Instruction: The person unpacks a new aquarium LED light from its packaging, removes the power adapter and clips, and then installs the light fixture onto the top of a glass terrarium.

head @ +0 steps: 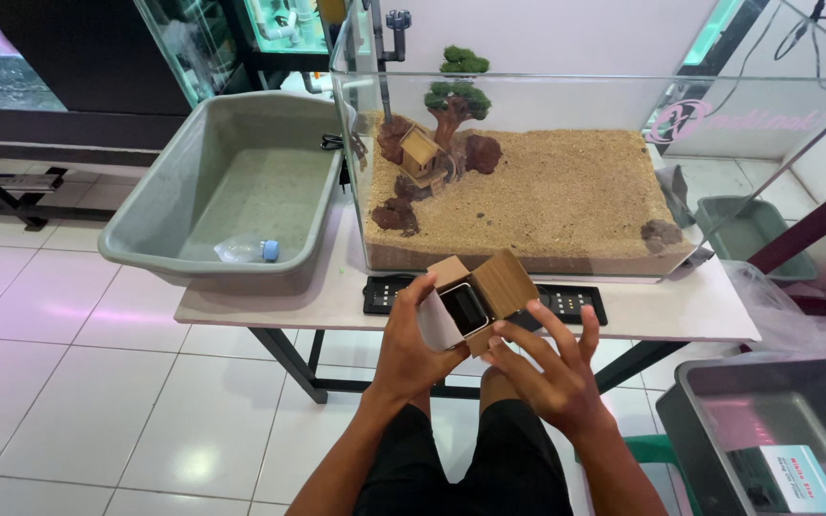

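Observation:
My left hand [411, 346] grips a small cardboard box [478, 299] with its brown flaps folded open and a dark item showing inside. My right hand [547, 368] is just beside and below the box, fingers spread, with its fingertips touching the box's lower right side. Both hands are in front of a white table [270, 304]. On the table stands a glass tank [528, 162] with a sand bed, dark rocks, a small wooden house and a miniature tree.
A grey plastic tub [145, 234] with a small bottle inside sits on the table's left end. A black flat device [580, 304] lies at the table's front edge. Another grey tub [709, 401] with a box is at lower right. White tiled floor lies below.

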